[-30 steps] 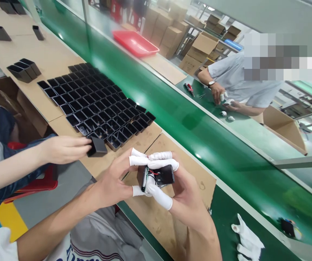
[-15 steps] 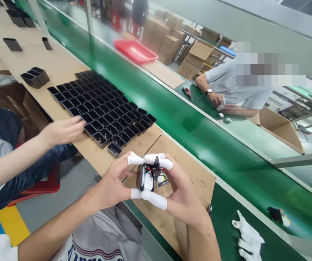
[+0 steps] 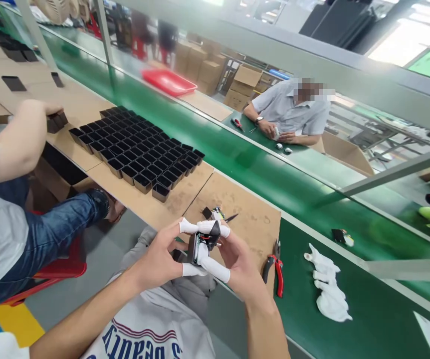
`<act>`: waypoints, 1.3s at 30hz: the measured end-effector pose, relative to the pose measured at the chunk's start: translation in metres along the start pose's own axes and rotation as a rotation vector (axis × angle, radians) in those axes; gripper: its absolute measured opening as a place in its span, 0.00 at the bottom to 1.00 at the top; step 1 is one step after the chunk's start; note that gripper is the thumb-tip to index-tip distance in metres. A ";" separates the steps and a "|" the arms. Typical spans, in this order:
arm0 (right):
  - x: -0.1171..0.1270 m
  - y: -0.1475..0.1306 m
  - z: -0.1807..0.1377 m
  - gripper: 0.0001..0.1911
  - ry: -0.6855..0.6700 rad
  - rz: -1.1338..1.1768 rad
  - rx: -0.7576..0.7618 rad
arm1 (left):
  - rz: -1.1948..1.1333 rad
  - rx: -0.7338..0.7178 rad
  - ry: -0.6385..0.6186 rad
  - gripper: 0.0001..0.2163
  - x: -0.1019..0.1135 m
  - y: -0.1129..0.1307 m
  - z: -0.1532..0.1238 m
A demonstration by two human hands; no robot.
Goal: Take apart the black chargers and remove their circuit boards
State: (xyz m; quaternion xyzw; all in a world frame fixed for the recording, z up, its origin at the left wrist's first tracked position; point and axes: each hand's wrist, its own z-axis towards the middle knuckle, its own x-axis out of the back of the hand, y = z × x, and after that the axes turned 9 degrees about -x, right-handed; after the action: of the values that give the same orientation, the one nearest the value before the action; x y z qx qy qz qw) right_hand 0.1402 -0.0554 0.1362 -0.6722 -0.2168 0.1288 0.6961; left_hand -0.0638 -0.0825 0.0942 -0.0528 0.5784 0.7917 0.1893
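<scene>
My left hand (image 3: pixel 162 257) and my right hand (image 3: pixel 233 259) meet in front of me, both pinched round a small black electronic part (image 3: pixel 202 243) with red wires showing. White finger cots cover several fingertips of both hands. The part is held in the air above the near edge of a cardboard sheet (image 3: pixel 252 219). A few small loose pieces (image 3: pixel 215 214) lie on that sheet just beyond my fingers.
A block of several open black housings (image 3: pixel 136 154) stands on cardboard to the left. Red-handled pliers (image 3: pixel 277 271) and a white glove (image 3: pixel 327 289) lie to my right on the green conveyor belt (image 3: pixel 275 179). A co-worker's arm (image 3: pixel 24 134) reaches at left; another person sits across the belt.
The view has lifted and pulled back, showing pliers and more of the belt. The co-worker's hand left the near housings and moved far left. My hands still grip the part.
</scene>
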 end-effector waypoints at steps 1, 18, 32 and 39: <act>-0.005 0.005 -0.006 0.27 0.035 0.014 0.016 | 0.006 0.015 -0.003 0.32 -0.001 0.000 -0.002; -0.041 0.080 -0.039 0.22 0.992 0.681 -0.274 | 0.739 -0.393 0.106 0.28 -0.044 -0.047 -0.001; -0.038 0.085 -0.026 0.24 0.859 1.197 -0.392 | -0.005 0.376 0.108 0.22 -0.083 -0.061 0.051; -0.009 0.086 -0.025 0.27 0.940 0.463 -0.445 | -0.109 0.440 0.232 0.27 -0.088 -0.063 0.059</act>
State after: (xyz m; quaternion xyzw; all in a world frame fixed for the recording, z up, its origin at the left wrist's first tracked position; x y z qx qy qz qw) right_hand 0.1540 -0.0765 0.0492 -0.8178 0.2472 -0.0835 0.5130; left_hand 0.0480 -0.0316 0.0842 -0.1321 0.7508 0.6242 0.1708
